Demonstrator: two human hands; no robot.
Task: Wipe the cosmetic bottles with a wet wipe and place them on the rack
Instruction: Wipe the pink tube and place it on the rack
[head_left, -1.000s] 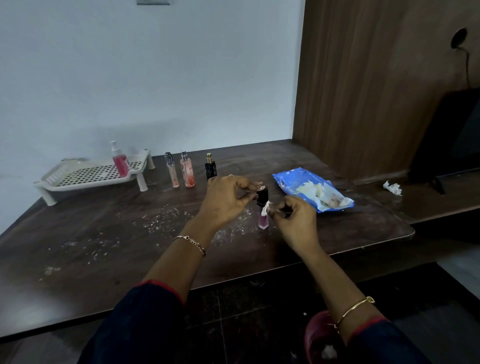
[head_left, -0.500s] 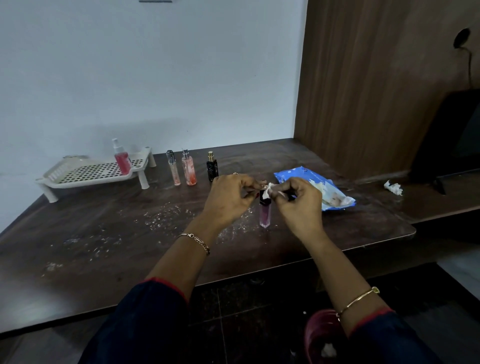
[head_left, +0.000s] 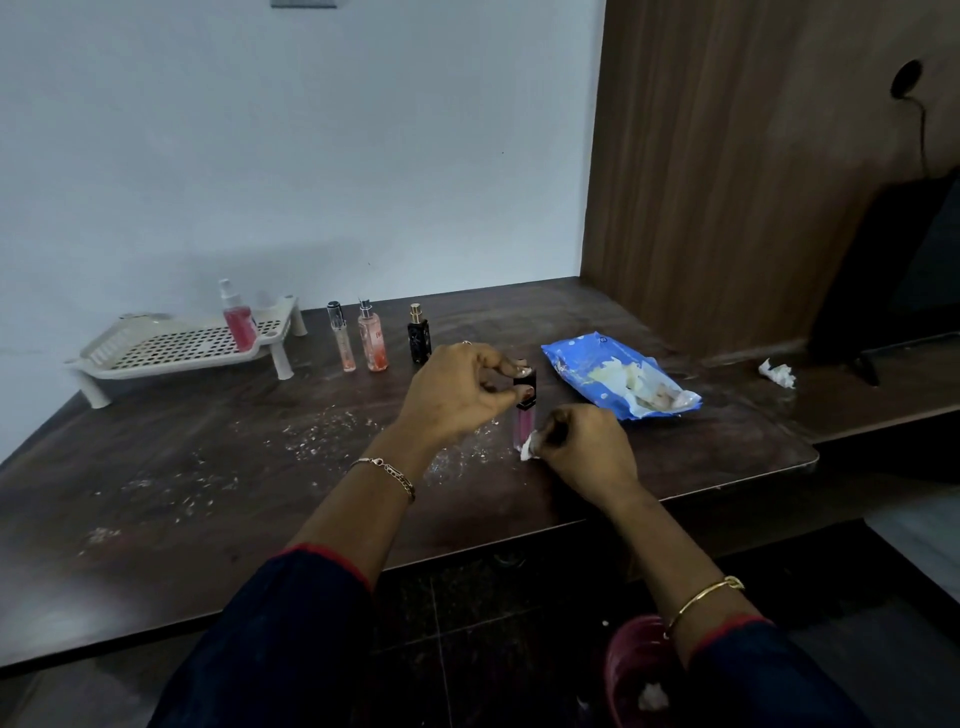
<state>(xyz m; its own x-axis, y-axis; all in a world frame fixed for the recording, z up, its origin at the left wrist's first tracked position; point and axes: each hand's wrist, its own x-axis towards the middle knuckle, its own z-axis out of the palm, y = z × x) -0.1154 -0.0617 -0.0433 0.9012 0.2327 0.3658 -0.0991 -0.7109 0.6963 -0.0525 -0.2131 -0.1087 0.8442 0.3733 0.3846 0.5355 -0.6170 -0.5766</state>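
A small pink bottle (head_left: 521, 425) with a black cap stands upright on the dark table (head_left: 208, 493). My left hand (head_left: 460, 392) pinches its cap from above. My right hand (head_left: 584, 444) presses a white wet wipe (head_left: 530, 449) against the bottle's lower right side. Further back stand a thin clear bottle (head_left: 343, 340), a peach bottle (head_left: 372, 340) and a black bottle with a gold cap (head_left: 418, 338). The white perforated rack (head_left: 171, 351) at the back left holds one red spray bottle (head_left: 238, 319).
A blue wet-wipe pack (head_left: 618, 376) lies open right of my hands. A crumpled wipe (head_left: 777, 373) lies on the lower ledge at right. White crumbs are scattered over the table's middle. A pink bin (head_left: 641, 670) sits on the floor below the table edge.
My right hand has slid the wipe from the bottle's cap down to its base. The left hand keeps hold of the cap.
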